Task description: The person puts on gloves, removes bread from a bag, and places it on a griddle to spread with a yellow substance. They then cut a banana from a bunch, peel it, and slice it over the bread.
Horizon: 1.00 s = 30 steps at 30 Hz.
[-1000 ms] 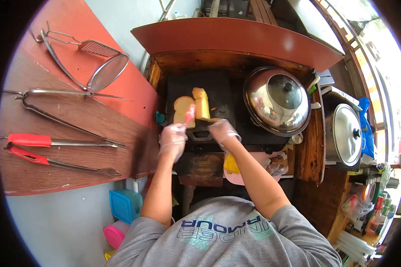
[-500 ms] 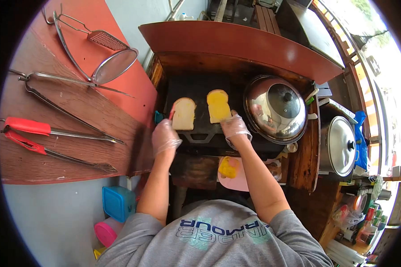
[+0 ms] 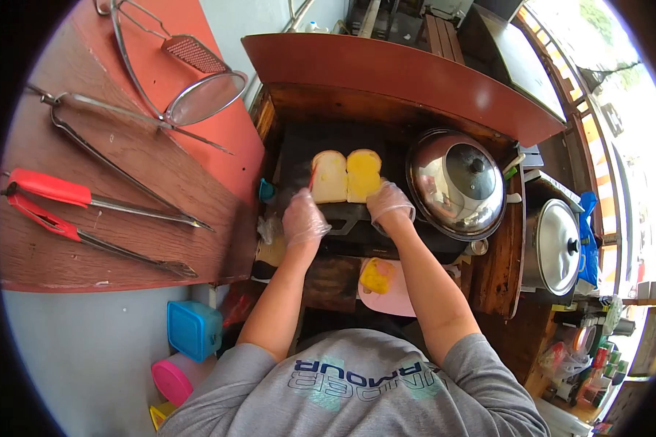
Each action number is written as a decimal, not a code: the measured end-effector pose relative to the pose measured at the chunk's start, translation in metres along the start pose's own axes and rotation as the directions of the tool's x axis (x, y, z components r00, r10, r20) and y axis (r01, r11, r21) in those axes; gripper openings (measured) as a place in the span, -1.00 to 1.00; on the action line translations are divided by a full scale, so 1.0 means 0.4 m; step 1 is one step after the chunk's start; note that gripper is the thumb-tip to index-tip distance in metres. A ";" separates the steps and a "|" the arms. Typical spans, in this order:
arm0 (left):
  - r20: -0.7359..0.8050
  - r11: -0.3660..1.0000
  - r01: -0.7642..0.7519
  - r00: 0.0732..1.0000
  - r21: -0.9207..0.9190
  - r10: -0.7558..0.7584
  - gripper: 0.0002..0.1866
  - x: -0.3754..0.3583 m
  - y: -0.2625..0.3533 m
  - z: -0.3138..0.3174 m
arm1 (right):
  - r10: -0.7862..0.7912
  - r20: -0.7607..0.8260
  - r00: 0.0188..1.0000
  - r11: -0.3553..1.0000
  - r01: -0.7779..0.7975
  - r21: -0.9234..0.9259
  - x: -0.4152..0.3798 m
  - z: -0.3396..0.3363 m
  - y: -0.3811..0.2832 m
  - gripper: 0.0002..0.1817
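Two bread slices [image 3: 346, 176] that lay apart on the griddle [image 3: 299, 156] half a second ago now sit side by side, edges touching, at its near middle: pale slice left, yellow-coated slice right; judged, they have just been pushed together to toast as a pair. Left hand [image 3: 304, 218], gloved, has moved right to the near edge of the pale slice, fingers curled around a red-handled tool, its tip at the slice's left edge. Right hand [image 3: 390, 205], also gloved, rests at the near edge of the yellow slice, fingers loosely bent, gripping nothing, beside the lidded pan [image 3: 457, 182].
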<state>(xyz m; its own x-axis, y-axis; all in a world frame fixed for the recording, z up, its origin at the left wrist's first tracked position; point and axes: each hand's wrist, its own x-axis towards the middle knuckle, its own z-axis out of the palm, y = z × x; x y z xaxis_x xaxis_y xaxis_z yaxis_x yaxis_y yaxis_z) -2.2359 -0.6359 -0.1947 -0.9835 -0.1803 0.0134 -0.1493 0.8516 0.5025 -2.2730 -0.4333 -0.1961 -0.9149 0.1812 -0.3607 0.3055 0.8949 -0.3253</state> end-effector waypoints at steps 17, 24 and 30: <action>0.223 0.949 -0.198 0.941 -0.245 0.254 -0.80 -0.089 -0.055 -0.034 | -0.138 -0.111 0.984 0.971 0.157 0.182 -0.203 -0.028 0.164 -0.32; 0.661 0.910 -0.413 0.671 -0.042 0.335 -0.78 -0.294 0.016 0.082 | 0.049 0.396 0.917 0.989 -0.100 0.110 -0.440 0.184 0.415 -0.57; 0.775 0.906 -0.419 0.592 0.061 0.221 -0.80 -0.370 0.111 0.272 | 0.029 0.341 0.940 0.910 -0.166 0.379 -0.410 0.451 0.467 -0.34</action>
<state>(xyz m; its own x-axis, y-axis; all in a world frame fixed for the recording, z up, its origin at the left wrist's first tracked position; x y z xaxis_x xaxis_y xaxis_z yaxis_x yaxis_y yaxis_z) -2.1081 -0.5180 -0.2683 -0.6939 0.4630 -0.5515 0.2702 0.8773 0.3966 -2.0181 -0.3693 -0.3554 -0.7607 0.0574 -0.6465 0.5300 0.6300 -0.5677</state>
